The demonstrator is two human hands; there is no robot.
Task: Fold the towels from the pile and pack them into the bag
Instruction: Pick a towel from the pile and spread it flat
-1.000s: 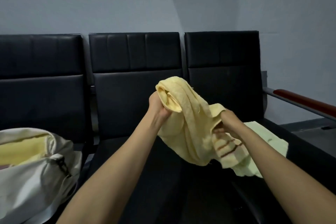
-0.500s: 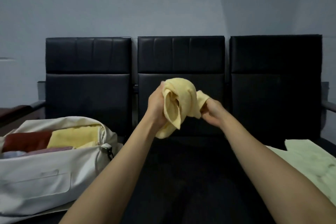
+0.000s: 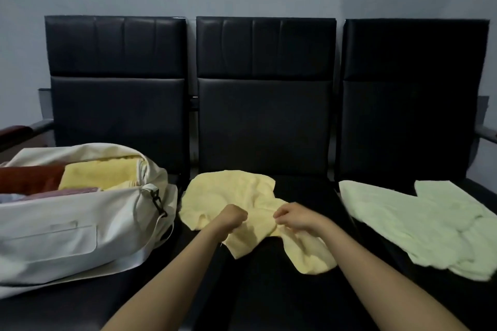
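Two bare forearms rise from the bottom edge and converge at centre frame. The left hand [image 3: 233, 217] and right hand [image 3: 294, 216], fingers curled, each pinch the crumpled yellow towel [image 3: 228, 193] lying on the middle seat [image 3: 269, 290]. At left sits the open white bag [image 3: 67, 228], part-filled; at right lies a pale green towel [image 3: 419, 223].

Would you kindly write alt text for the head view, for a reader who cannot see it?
A person's left hand and right hand grip a crumpled yellow towel lying on the middle seat of a black three-seat bench. An open white bag holding folded towels sits on the left seat; a pale green towel lies on the right seat.
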